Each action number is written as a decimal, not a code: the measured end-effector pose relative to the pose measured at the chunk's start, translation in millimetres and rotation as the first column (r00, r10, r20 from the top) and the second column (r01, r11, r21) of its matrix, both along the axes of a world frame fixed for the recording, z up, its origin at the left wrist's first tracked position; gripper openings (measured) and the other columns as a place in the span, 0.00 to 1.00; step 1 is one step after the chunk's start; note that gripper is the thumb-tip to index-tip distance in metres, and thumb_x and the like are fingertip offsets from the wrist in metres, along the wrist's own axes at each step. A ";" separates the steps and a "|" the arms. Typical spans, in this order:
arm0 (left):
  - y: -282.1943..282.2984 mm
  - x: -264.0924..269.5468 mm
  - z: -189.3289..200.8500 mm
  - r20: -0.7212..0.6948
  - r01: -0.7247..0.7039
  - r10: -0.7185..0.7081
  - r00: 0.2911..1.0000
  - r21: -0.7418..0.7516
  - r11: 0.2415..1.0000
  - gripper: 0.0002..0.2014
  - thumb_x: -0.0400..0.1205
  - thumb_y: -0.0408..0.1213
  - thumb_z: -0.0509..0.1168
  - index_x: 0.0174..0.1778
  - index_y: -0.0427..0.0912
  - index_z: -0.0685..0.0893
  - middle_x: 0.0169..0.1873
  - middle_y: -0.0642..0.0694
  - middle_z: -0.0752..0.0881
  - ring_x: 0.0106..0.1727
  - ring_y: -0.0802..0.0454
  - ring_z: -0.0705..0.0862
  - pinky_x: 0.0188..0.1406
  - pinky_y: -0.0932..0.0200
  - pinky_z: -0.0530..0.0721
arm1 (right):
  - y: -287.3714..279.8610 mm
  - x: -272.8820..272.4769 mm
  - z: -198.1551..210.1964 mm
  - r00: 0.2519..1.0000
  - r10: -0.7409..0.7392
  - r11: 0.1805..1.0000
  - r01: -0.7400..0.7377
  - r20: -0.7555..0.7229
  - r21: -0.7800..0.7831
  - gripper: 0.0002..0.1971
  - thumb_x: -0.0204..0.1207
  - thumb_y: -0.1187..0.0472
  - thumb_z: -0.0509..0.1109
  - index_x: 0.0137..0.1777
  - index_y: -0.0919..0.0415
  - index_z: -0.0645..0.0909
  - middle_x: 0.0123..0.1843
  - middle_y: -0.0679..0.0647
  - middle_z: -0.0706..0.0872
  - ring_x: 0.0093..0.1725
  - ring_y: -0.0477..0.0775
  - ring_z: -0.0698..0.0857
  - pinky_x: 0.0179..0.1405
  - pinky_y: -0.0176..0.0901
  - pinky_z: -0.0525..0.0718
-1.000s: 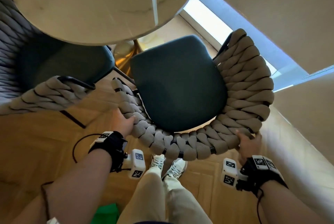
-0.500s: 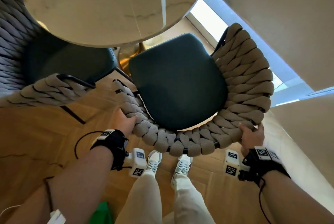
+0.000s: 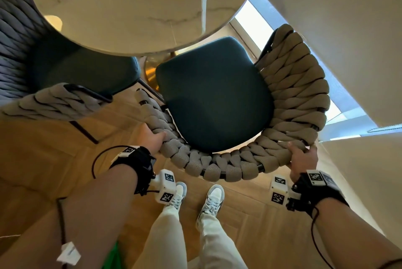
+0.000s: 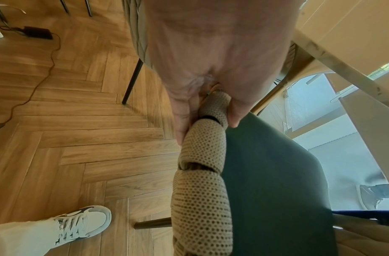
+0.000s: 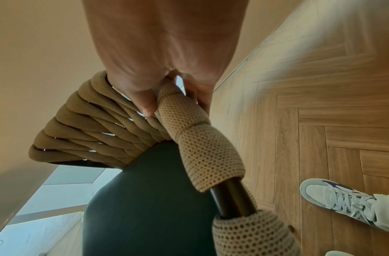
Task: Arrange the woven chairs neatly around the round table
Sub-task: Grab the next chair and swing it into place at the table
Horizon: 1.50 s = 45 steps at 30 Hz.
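A beige rope-woven chair with a dark green seat was gripped at its back rim by the left hand and right hand, the round marble worktop lying directly beyond both hands.

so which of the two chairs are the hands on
The right chair, its seat mostly clear of the table. Both hands, left and right, grip its woven back; the left chair is untouched.
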<state>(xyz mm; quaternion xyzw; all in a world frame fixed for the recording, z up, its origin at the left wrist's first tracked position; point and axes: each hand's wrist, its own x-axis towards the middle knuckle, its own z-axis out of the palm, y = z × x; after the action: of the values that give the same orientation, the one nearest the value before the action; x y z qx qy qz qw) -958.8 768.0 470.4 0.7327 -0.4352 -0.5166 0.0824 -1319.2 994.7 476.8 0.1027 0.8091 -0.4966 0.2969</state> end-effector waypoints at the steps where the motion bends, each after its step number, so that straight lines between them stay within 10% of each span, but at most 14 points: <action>1: 3.6 -6.7 13.7 -0.008 -0.008 0.007 1.000 -0.004 1.000 0.41 0.65 0.48 0.75 0.75 0.48 0.71 0.75 0.39 0.81 0.73 0.33 0.83 0.69 0.23 0.85 | -1.1 -1.8 -0.7 1.000 0.003 1.000 -0.003 -0.001 0.001 0.38 0.71 0.59 0.76 0.82 0.50 0.66 0.75 0.60 0.80 0.70 0.67 0.81 0.68 0.70 0.81; 10: 8.2 -15.2 27.8 -0.031 -0.083 0.084 0.996 0.021 0.996 0.36 0.77 0.37 0.75 0.81 0.45 0.68 0.75 0.40 0.80 0.75 0.34 0.81 0.71 0.22 0.83 | -3.1 -2.1 0.7 1.000 0.005 0.999 -0.004 -0.015 0.050 0.40 0.74 0.59 0.75 0.84 0.51 0.62 0.79 0.61 0.76 0.74 0.68 0.78 0.71 0.69 0.79; 21: -3.2 26.0 -35.7 0.098 0.015 -0.015 0.995 -0.001 1.000 0.33 0.57 0.52 0.72 0.60 0.57 0.74 0.65 0.42 0.86 0.64 0.35 0.87 0.57 0.27 0.91 | 6.9 15.6 -0.7 0.997 0.010 0.993 -0.001 -0.075 0.122 0.41 0.73 0.57 0.75 0.85 0.51 0.60 0.80 0.61 0.75 0.76 0.68 0.76 0.74 0.67 0.76; 32: 11.7 4.2 25.3 0.059 0.033 -0.031 0.998 -0.033 0.999 0.33 0.65 0.46 0.72 0.68 0.43 0.75 0.70 0.36 0.84 0.71 0.33 0.84 0.72 0.29 0.85 | 10.1 22.5 -2.8 0.994 0.017 0.990 -0.002 -0.104 0.144 0.41 0.73 0.57 0.75 0.85 0.52 0.62 0.77 0.61 0.78 0.74 0.67 0.78 0.72 0.66 0.78; 37: 1.9 26.9 -16.0 0.031 0.042 -0.041 0.999 -0.007 0.999 0.35 0.55 0.55 0.72 0.59 0.52 0.76 0.67 0.39 0.85 0.69 0.34 0.86 0.66 0.28 0.88 | 10.8 22.7 5.3 0.998 0.048 0.991 -0.042 -0.042 0.126 0.42 0.73 0.56 0.75 0.85 0.49 0.59 0.78 0.62 0.77 0.73 0.69 0.78 0.71 0.68 0.78; 41: 14.7 22.6 16.1 0.032 0.079 -0.078 0.996 -0.045 0.996 0.25 0.77 0.50 0.73 0.67 0.44 0.77 0.68 0.37 0.85 0.69 0.32 0.86 0.67 0.27 0.87 | 10.5 29.9 32.9 0.986 0.102 0.978 -0.075 -0.131 0.194 0.38 0.74 0.56 0.74 0.83 0.54 0.63 0.75 0.61 0.78 0.71 0.65 0.80 0.70 0.60 0.79; 45: 46.4 36.4 50.8 0.001 0.132 -0.132 0.991 0.005 0.991 0.05 0.89 0.42 0.66 0.51 0.45 0.82 0.50 0.34 0.90 0.55 0.32 0.91 0.61 0.33 0.88 | 2.7 67.8 78.0 0.854 0.285 0.941 -0.164 -0.436 0.296 0.21 0.78 0.61 0.70 0.70 0.63 0.76 0.68 0.63 0.80 0.62 0.59 0.80 0.57 0.49 0.76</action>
<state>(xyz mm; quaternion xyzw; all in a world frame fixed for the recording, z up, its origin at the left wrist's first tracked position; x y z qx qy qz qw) -922.3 814.3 521.2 0.7028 -0.4817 -0.5214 0.0461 -1251.5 997.4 554.9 -0.0809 0.9188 -0.3631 0.1320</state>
